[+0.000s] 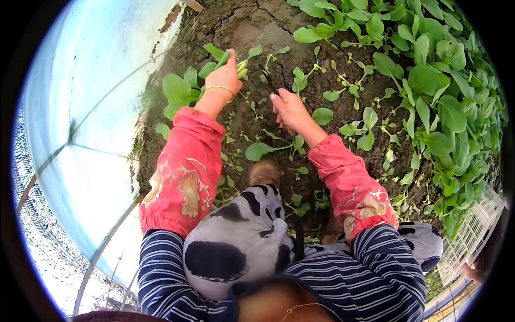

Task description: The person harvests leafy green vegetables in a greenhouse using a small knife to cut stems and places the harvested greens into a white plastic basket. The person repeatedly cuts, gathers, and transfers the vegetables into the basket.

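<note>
My left hand (224, 78), with a yellow bangle at the wrist, is closed around the pale stems of a bunch of leafy greens (177, 90); its broad leaves hang out to the left. To its right, my right hand (289, 109) grips a thin dark tool (270, 82), perhaps a small knife or sickle, whose tip points up and left near the soil. The fingers cover its handle. Small seedlings and loose leaves (299, 80) lie on the soil around both hands. Below the right hand a larger leaf (259, 151) lies close to my shoe.
Dense leafy greens (454, 100) grow along the right. A white plastic crate (468, 233) stands at the lower right, with part of another person's hand (470, 273) beside it. Translucent plastic sheeting (100, 80) on curved poles rises at the left. My brown shoe (264, 173) rests on cracked soil (257, 24).
</note>
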The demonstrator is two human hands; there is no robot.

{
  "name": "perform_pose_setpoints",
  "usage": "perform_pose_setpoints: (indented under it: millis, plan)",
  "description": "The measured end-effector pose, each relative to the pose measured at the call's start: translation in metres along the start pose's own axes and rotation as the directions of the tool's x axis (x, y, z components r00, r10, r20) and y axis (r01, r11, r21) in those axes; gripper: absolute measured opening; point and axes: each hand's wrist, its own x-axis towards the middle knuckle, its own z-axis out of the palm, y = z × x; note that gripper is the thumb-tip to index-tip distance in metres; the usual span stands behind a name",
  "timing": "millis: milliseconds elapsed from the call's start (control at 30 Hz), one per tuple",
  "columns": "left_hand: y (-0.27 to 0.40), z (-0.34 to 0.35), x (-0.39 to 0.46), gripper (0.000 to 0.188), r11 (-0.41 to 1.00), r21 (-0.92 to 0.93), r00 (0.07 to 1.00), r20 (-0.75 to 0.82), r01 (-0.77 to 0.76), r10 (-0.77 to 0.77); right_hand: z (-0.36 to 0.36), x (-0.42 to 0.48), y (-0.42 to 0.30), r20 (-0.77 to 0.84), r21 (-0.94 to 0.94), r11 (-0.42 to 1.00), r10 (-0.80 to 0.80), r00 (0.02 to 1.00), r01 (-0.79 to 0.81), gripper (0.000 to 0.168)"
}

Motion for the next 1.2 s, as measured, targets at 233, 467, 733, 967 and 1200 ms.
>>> perform_pose_setpoints:
  millis: [233, 467, 733, 967, 1200]
  plan:
    - [-0.052, 0.029, 0.025, 0.041, 0.978, -0.191, 0.997, 0.017, 0.082, -0.08, 0.041, 0.07, -0.004, -0.027, -0.391, 0.915, -0.122, 0.992, 0.102, 0.029]
    - [-0.063, 0.034, 0.015, 0.039, 0.936, -0.333, 0.993, 0.081, 0.11, -0.088, 0.049, 0.047, 0.021, 0.034, -0.412, 0.91, 0.066, 0.997, -0.046, 0.031]
    - [-0.02, 0.006, -0.051, 0.043, 0.103, -0.942, 0.901, 0.334, 0.318, 0.278, 0.005, 0.015, -0.011, -0.068, 0.448, 0.869, -0.202, 0.977, 0.211, 0.033]
    - [0.009, 0.0, -0.096, 0.062, 0.217, -0.976, 0.984, 0.06, 0.022, 0.169, -0.024, -0.013, -0.029, 0.06, 0.248, 0.957, -0.172, 0.983, 0.152, 0.016]
    - [-0.014, 0.046, -0.072, 0.071, 0.745, -0.654, 0.991, -0.101, -0.13, 0.084, 0.013, -0.013, 0.001, 0.052, 0.37, 0.929, -0.037, 0.998, 0.015, 0.024]
